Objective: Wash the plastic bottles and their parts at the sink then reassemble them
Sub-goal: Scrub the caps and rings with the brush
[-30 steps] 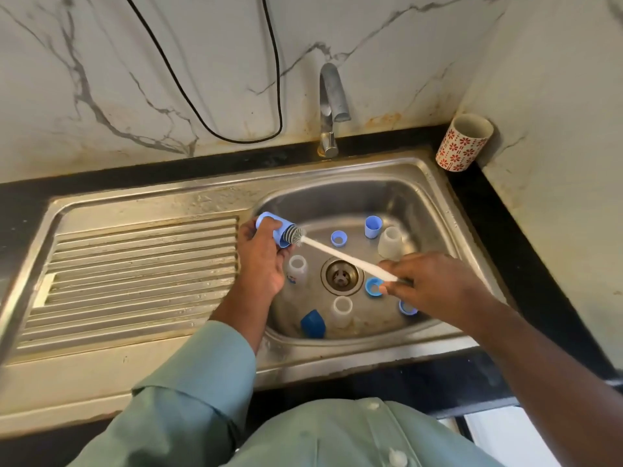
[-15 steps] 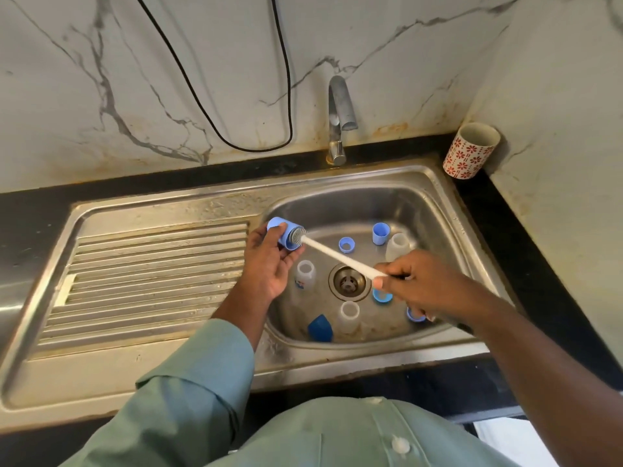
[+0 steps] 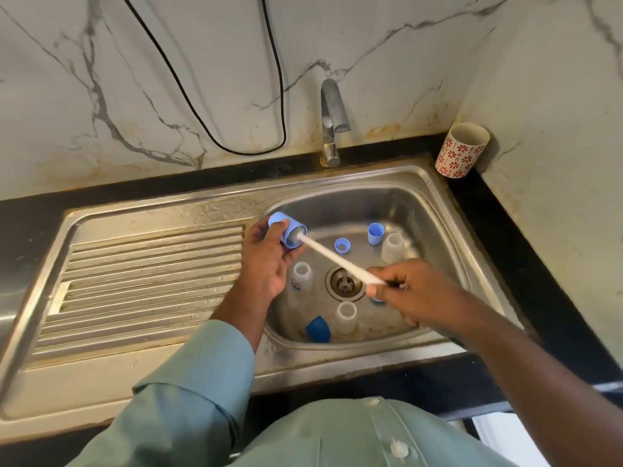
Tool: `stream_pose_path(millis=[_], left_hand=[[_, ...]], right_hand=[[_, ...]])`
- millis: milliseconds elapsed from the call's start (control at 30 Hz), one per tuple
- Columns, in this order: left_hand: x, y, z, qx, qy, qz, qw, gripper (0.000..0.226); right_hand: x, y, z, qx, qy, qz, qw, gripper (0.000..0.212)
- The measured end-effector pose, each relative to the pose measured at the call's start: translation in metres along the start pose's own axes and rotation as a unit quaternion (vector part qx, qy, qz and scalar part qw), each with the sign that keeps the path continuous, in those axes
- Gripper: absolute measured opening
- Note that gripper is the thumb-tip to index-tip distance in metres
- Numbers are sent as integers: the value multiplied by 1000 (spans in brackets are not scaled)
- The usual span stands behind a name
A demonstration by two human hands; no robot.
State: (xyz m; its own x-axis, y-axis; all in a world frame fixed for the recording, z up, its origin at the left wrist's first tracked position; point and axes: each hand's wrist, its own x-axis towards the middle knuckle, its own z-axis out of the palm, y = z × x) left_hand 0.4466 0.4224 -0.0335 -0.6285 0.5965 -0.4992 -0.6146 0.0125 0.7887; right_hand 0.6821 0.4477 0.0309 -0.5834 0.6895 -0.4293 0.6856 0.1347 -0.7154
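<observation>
Over the sink (image 3: 438, 210), left hand (image 3: 266, 261) gripping blue cap (image 3: 286, 230), right hand (image 3: 414, 291) holding brush (image 3: 337, 257) inside

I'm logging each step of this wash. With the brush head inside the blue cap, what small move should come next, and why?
Probably twist the brush round inside the light blue cap. The left hand grips the cap over the sink, the right hand pinches the handle's far end, and the bristles sit in the cap's mouth. No water runs from the tap, so rinsing seems later.
</observation>
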Motion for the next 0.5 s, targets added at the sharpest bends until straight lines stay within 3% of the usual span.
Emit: stream_pose_path(millis=[67,133,200,267,333,500], left_hand=[[-1,1,2,9,-11,-1,1000,21],[1,1,5,5,-2,-5,1000,20],[1,0,5,-27,-3,-9,1000,18],[1,2,7,-59,-26,-13,998,20],[3,5,10,-70,-61,-18,995,23],[4,4,7,-71,-114,-119,984,58]], right_hand=[[1,2,5,-20,29,7,999,22],[-3,2,10,-30,-6,-8,999,17],[-6,-1,5,99,-54,1,994,18],[-3,0,1,255,-65,39,964,19],[-2,1,8,309,-64,64,947,20],[-7,5,14,118,-36,-4,992,14]])
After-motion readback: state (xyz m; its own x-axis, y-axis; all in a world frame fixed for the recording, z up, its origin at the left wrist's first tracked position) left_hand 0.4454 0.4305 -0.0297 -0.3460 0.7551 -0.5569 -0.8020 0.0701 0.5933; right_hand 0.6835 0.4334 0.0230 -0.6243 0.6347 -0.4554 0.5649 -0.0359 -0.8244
